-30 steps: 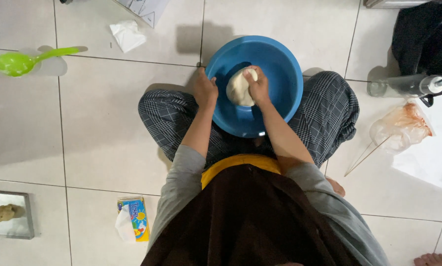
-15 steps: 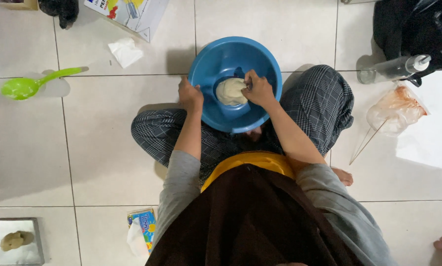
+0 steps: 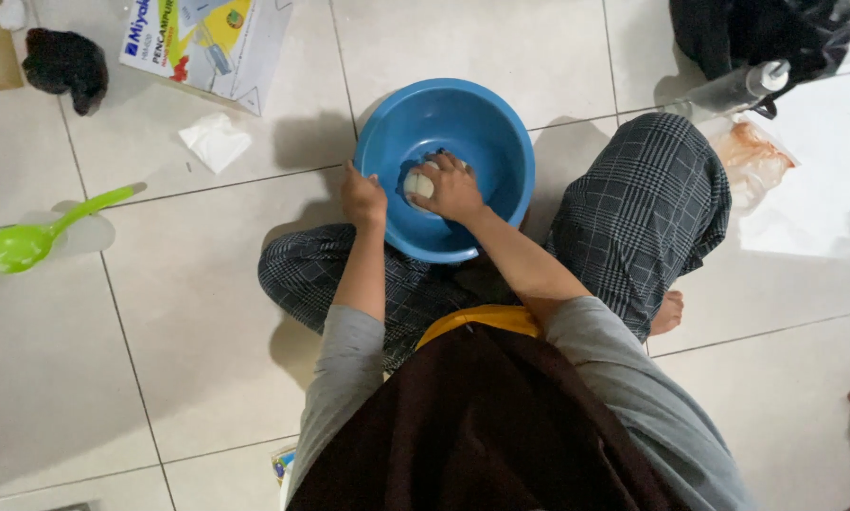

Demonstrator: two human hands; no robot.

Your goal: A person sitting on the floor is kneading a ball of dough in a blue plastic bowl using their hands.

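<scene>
A round blue basin (image 3: 482,123) rests on the tiled floor between my crossed legs. Inside it lies a pale lump of dough (image 3: 417,185), mostly covered by my right hand (image 3: 451,187), which presses down on it with curled fingers. My left hand (image 3: 362,196) grips the basin's near-left rim. I sit on the floor in checked trousers with grey sleeves and a dark apron.
A green plastic spoon (image 3: 27,241) lies on a clear lid at the left. A crumpled tissue (image 3: 215,142) and a printed carton (image 3: 207,43) lie behind it. At the right stand a clear bottle (image 3: 737,90), a black bag (image 3: 756,28) and a stained plastic bag (image 3: 752,161).
The view has shifted, so basin and floor items sit lower and further right in frame. My right hand has closed over the dough, hiding most of it. The left hand stays on the rim.
</scene>
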